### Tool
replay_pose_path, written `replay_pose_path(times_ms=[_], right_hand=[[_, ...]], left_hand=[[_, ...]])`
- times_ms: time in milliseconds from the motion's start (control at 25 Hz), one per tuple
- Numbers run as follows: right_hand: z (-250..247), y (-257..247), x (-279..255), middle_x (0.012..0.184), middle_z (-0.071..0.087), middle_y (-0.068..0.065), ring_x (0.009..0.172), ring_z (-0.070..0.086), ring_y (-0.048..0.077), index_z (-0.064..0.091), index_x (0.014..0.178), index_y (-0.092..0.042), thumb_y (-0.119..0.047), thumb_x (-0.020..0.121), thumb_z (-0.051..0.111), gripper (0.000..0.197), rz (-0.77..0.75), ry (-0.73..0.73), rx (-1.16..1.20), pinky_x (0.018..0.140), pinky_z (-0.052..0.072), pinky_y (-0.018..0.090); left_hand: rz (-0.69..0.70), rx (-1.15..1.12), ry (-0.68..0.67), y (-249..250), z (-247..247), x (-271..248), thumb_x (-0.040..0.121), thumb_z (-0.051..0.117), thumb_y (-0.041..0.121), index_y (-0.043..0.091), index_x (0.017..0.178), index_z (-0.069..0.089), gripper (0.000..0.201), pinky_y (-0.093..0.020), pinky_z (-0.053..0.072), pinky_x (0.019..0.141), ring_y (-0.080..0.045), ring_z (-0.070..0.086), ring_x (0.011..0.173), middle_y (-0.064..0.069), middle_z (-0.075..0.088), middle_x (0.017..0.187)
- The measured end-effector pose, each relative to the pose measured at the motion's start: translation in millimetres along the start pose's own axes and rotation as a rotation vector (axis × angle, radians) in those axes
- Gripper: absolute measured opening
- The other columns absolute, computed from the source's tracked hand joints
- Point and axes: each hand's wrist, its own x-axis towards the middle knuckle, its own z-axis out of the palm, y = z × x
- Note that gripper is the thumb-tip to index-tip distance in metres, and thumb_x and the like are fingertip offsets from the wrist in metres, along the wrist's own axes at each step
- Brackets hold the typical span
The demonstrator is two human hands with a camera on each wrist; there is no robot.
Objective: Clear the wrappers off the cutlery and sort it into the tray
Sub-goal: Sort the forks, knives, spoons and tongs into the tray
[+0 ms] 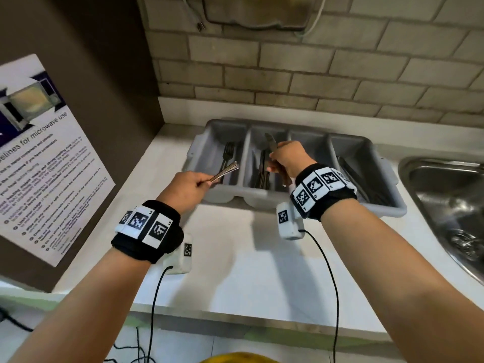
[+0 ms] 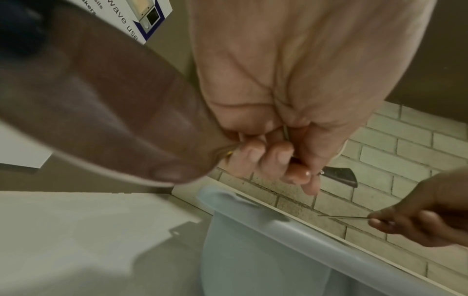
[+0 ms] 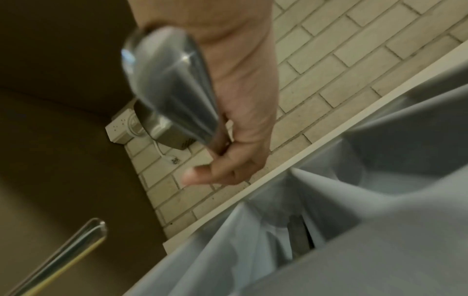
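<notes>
A grey four-compartment cutlery tray [image 1: 309, 206] stands on the white counter against the tiled wall. My left hand [image 1: 203, 183] grips a bundle of metal cutlery [image 1: 226, 171] by one end, its handles pointing at the tray's left compartment, where forks [image 1: 227, 153] lie. My right hand [image 1: 277, 159] holds a knife [image 1: 271, 141] above the second compartment, which holds more cutlery [image 1: 263, 175]. In the left wrist view my fingers [image 2: 268, 158] curl round the bundle, with the tray rim [image 2: 303, 230] below. The right wrist view shows the blurred knife handle [image 3: 172, 94] in my hand [image 3: 240, 152].
A steel sink [image 1: 450, 205] lies right of the tray. A microwave-use poster [image 1: 39, 158] hangs on the brown panel at the left. Dark cutlery [image 1: 353, 179] fills the tray's right compartment. Bare white counter [image 1: 248, 258] stretches in front of the tray.
</notes>
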Motion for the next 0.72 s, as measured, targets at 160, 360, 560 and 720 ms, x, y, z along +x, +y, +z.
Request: replay_pose_path(times_ms=[160,360,560,720], right_hand=[[5,-3,16,0.129,0.055,0.02,0.115,0.055,0.032,0.047,0.131,0.001,-0.009,0.091,0.052,0.041,-0.024,-0.039,-0.268,0.096,0.047,0.038],[24,9,-9,0.096,0.057,0.009,0.081,0.055,0.018,0.058,0.111,-0.002,-0.005,0.089,0.054,0.022,-0.157,0.004,-0.054,0.064,0.044,0.019],[50,31,-61,0.096,0.061,0.004,0.088,0.06,0.021,0.053,0.118,-0.01,-0.022,0.095,0.049,0.027,-0.071,-0.478,-0.072,0.066,0.051,0.031],[66,50,-73,0.086,0.058,0.004,0.064,0.064,0.016,0.046,0.115,-0.013,-0.012,0.097,0.043,0.018,-0.097,-0.344,0.156,0.043,0.048,0.018]], left_hand=[[-0.033,0.024,-0.037,-6,0,6,0.094,0.045,0.006,0.01,0.123,0.061,0.033,-0.026,0.042,0.092,-0.031,0.059,0.109,-0.017,0.064,0.119],[-0.006,-0.134,-0.048,6,5,10,0.094,0.04,0.0,0.01,0.13,0.053,0.039,-0.015,0.046,0.078,-0.023,0.057,0.099,-0.008,0.061,0.105],[0.062,-0.392,-0.019,42,16,27,0.093,0.034,-0.008,0.009,0.129,0.046,0.042,-0.022,0.044,0.052,-0.01,0.044,0.061,0.007,0.051,0.081],[0.024,-0.609,0.012,71,24,27,0.094,0.037,-0.005,0.005,0.128,0.044,0.036,-0.025,0.051,0.064,-0.01,0.052,0.07,0.003,0.051,0.084]])
